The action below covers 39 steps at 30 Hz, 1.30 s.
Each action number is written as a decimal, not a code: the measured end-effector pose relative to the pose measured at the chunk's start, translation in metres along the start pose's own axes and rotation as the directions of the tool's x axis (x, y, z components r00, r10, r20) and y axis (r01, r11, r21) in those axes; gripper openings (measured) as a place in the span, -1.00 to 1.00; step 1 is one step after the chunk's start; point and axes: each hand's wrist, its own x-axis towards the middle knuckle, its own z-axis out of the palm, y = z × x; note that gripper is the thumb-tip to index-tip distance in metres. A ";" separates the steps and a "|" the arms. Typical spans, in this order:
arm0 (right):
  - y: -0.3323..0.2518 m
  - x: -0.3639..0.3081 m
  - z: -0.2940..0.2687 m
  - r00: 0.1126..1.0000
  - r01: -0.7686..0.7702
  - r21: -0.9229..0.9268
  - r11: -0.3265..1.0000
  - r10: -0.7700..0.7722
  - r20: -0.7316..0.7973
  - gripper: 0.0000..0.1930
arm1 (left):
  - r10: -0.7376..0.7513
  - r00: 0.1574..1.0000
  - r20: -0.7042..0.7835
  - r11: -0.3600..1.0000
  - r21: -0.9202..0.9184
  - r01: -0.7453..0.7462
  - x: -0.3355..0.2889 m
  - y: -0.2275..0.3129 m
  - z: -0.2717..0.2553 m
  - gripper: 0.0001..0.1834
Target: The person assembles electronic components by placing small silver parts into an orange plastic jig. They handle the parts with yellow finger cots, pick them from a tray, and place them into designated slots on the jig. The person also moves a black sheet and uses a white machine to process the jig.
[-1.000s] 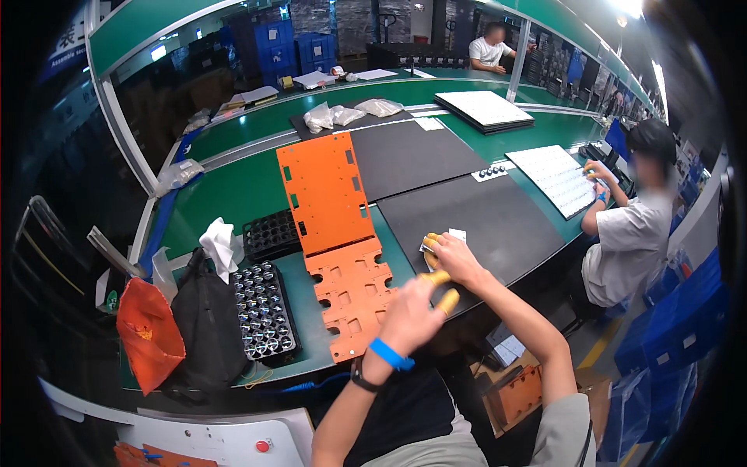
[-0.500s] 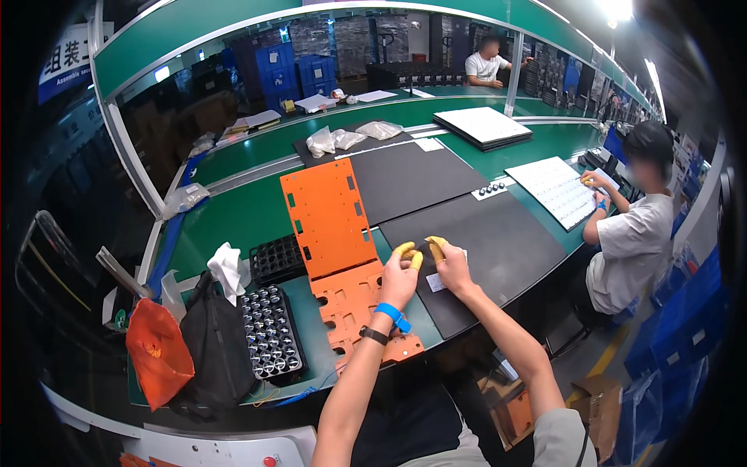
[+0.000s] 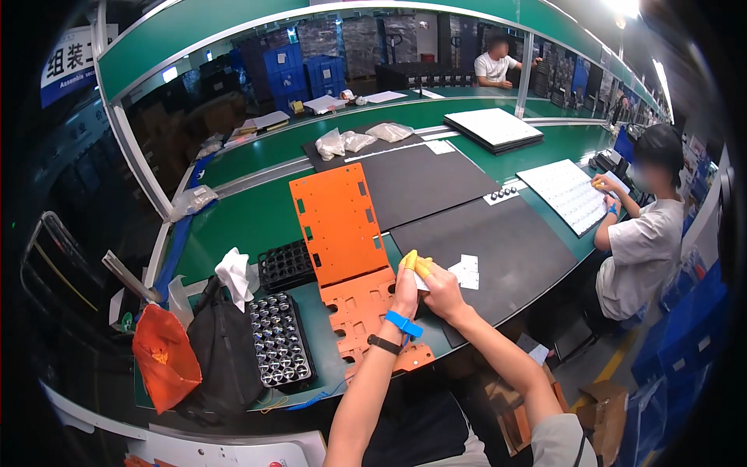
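Observation:
My left hand [image 3: 406, 289] and my right hand [image 3: 442, 294] meet above the near edge of a black mat [image 3: 506, 241], yellow finger covers on their fingertips. The fingers of both are closed and pressed together. Between them shows the edge of a small white piece [image 3: 422, 285]; the rest of it is hidden. Just beyond my right hand, flat white pieces [image 3: 467, 274] with small dark marks lie on the mat. To the left of my hands an orange fixture [image 3: 338, 226] stands with its panel raised, its notched base [image 3: 362, 307] on the table.
Left of the fixture sit a black tray of round shiny parts [image 3: 278, 342] and another black tray [image 3: 284, 265]. A black bag [image 3: 222, 350] and an orange pouch [image 3: 165, 358] are farther left. At right a co-worker [image 3: 650, 226] handles a white sheet [image 3: 560, 194]. Plastic bags [image 3: 358, 142] lie at the back.
My hands, apart before, have come together, lower and nearer to me. The white pieces on the mat, mostly covered before, now show. The view has shifted slightly.

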 end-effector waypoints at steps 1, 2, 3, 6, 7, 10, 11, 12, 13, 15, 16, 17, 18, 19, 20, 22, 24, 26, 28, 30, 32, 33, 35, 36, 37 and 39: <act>-0.005 0.002 -0.001 0.999 0.039 -0.006 0.999 -0.039 0.018 -0.51 | -0.008 0.999 0.051 0.998 -0.068 0.011 0.001 -0.003 -0.004 -0.57; -0.008 0.005 -0.002 0.998 0.065 0.008 0.998 -0.065 0.011 -0.50 | -0.008 0.999 0.038 0.992 -0.126 0.013 0.003 -0.005 -0.007 -0.57; -0.011 0.009 -0.004 0.996 0.090 0.024 0.996 -0.091 0.004 -0.50 | -0.009 1.000 0.024 0.983 -0.183 0.013 0.005 -0.007 -0.011 -0.57; -0.017 0.012 -0.005 0.996 0.089 0.087 0.992 -0.087 -0.028 -0.50 | -0.011 1.000 -0.004 0.958 -0.287 0.009 0.013 -0.011 -0.025 -0.57; -0.016 0.013 -0.006 0.997 0.074 0.108 0.991 -0.071 -0.038 -0.51 | -0.013 1.000 -0.009 0.950 -0.312 0.010 0.012 -0.006 -0.022 -0.56; -0.015 0.009 -0.008 0.997 0.031 0.018 0.999 -0.029 -0.077 -0.51 | -0.101 0.994 0.044 0.957 -0.269 0.109 0.005 -0.003 -0.020 -0.44; -0.014 0.013 -0.008 0.995 0.034 -0.026 0.999 -0.036 -0.093 -0.51 | -0.101 0.989 0.105 0.956 -0.265 0.126 0.007 -0.002 -0.020 -0.41; -0.013 0.014 -0.007 0.996 0.042 -0.062 0.997 -0.047 -0.080 -0.52 | -0.164 0.986 0.012 0.966 -0.202 0.163 0.006 -0.004 -0.017 -0.34; -0.005 0.010 -0.006 0.999 0.018 -0.077 0.997 -0.021 -0.034 -0.52 | -0.174 0.979 0.104 0.956 -0.220 0.194 0.018 -0.022 -0.025 -0.38; -0.004 0.007 -0.011 1.000 0.002 -0.132 0.991 0.000 0.018 -0.49 | -0.166 0.983 0.084 0.939 -0.292 0.184 0.008 -0.016 -0.001 -0.43; 0.002 0.004 -0.011 1.000 -0.002 -0.136 0.991 0.006 0.028 -0.44 | -0.184 0.979 0.090 0.943 -0.264 0.202 0.011 -0.021 -0.002 -0.44; -0.003 0.006 -0.013 0.999 0.011 -0.130 0.992 -0.004 0.054 -0.40 | -0.193 0.977 0.088 0.948 -0.241 0.208 0.013 -0.022 -0.011 -0.46; -0.008 0.008 -0.018 0.998 0.031 -0.126 0.992 -0.022 0.065 -0.40 | -0.217 0.970 0.112 0.951 -0.199 0.235 0.017 -0.023 -0.019 -0.46; -0.020 0.015 -0.016 0.996 0.064 -0.095 0.993 -0.057 0.074 -0.40 | -0.207 0.969 0.131 0.954 -0.191 0.230 0.023 -0.025 -0.043 -0.45; -0.018 0.012 -0.018 1.000 0.004 -0.093 0.996 -0.002 0.031 -0.40 | -0.216 0.963 0.160 0.939 -0.237 0.250 0.022 -0.025 -0.040 -0.45; -0.018 0.006 -0.023 0.985 -0.173 -0.124 0.977 0.169 -0.037 -0.39 | -0.231 0.967 0.104 0.943 -0.220 0.249 0.020 -0.022 -0.040 -0.43; -0.010 -0.009 -0.027 0.925 -0.380 -0.218 0.899 0.377 -0.056 -0.32 | -0.256 0.966 0.048 0.951 -0.167 0.260 0.010 -0.016 -0.019 -0.45; -0.003 -0.026 -0.030 0.881 -0.465 -0.254 0.848 0.472 -0.037 -0.27 | -0.251 0.968 0.011 0.963 -0.094 0.251 0.003 -0.012 -0.010 -0.47; -0.001 -0.037 -0.036 0.843 -0.522 -0.192 0.831 0.537 0.036 -0.23 | -0.222 0.975 -0.018 0.975 -0.029 0.222 -0.002 -0.010 -0.006 -0.49; 0.000 -0.044 -0.036 0.810 -0.560 -0.207 0.802 0.583 0.068 -0.19 | -0.195 0.981 -0.018 0.980 -0.048 0.194 -0.003 -0.009 -0.006 -0.50; -0.002 -0.048 -0.038 0.793 -0.522 -0.312 0.793 0.587 0.165 -0.17 | -0.191 0.981 -0.024 0.980 -0.067 0.189 -0.005 -0.009 -0.006 -0.51; -0.003 -0.049 -0.040 0.785 -0.455 -0.398 0.797 0.570 0.243 -0.17 | -0.196 0.980 -0.028 0.978 -0.074 0.194 -0.005 -0.008 -0.005 -0.51; -0.008 -0.048 -0.044 0.767 -0.375 -0.463 0.803 0.549 0.333 -0.18 | -0.203 0.979 -0.030 0.975 -0.102 0.199 -0.003 -0.008 -0.006 -0.50; -0.012 -0.046 -0.043 0.764 -0.374 -0.450 0.811 0.544 0.346 -0.20 | -0.206 0.978 -0.028 0.972 -0.122 0.201 -0.002 -0.007 -0.008 -0.49; -0.015 -0.046 -0.043 0.760 -0.374 -0.440 0.816 0.542 0.360 -0.22 | -0.213 0.977 -0.024 0.968 -0.143 0.207 -0.002 -0.009 -0.010 -0.48; -0.015 -0.047 -0.040 0.808 -0.376 -0.401 0.835 0.507 0.299 -0.30 | -0.192 0.981 0.008 0.970 -0.152 0.191 0.000 -0.014 -0.014 -0.47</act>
